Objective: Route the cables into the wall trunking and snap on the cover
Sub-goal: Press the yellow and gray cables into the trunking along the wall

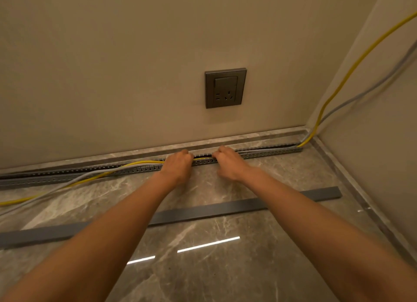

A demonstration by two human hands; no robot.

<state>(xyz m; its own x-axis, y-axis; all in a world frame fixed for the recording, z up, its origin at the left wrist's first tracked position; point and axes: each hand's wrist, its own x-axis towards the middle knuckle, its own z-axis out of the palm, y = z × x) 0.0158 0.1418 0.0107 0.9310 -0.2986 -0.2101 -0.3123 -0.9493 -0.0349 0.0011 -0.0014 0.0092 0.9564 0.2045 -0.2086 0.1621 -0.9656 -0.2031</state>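
Note:
A grey slotted trunking (pixel 266 152) runs along the foot of the wall on the marble floor. A yellow cable (pixel 140 163) and a grey cable (pixel 90 175) come down the right corner, lie inside the channel on the right, and spill out over its front wall to the left. My left hand (pixel 178 164) and my right hand (pixel 228 163) are side by side at the channel's middle, fingers curled onto the cables there. The fingertips are hidden. The long grey cover strip (pixel 225 208) lies loose on the floor, under my forearms.
A dark wall socket (pixel 225 88) sits above the trunking. A side wall (pixel 383 132) closes the right corner, with a marble skirting (pixel 248 136) along both walls. The cables trail off the floor's left edge.

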